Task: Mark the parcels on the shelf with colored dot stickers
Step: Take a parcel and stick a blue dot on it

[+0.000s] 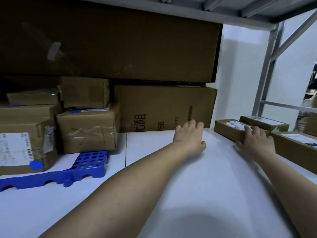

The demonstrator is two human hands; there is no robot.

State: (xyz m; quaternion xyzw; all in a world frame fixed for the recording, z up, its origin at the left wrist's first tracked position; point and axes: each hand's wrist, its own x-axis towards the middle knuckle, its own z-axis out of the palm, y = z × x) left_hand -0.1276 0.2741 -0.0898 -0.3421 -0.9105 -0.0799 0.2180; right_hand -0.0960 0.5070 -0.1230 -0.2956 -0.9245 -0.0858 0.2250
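- While both my arms reach over the white shelf (197, 186), my left hand (189, 136) lies palm down with fingers straight and loosely spread, fingertips touching the base of the big printed carton (164, 107) at the back; it holds nothing.
- My right hand (255, 141) grips the near end of a small flat parcel (229, 129), fingers curled over its top by the white label, thumb on its front side.
- Two more flat labelled parcels, one (264, 122) behind it and one (295, 148) just right of it.
- Left side: stack of taped parcels; the near one (22, 148) carries a blue dot sticker (36, 165) at its lower front corner.
- That parcel sits on a blue plastic pallet (72, 174).
- Huge brown carton (109, 47) rests on top of the printed carton.
- Sticker sheet: cannot tell where it is.
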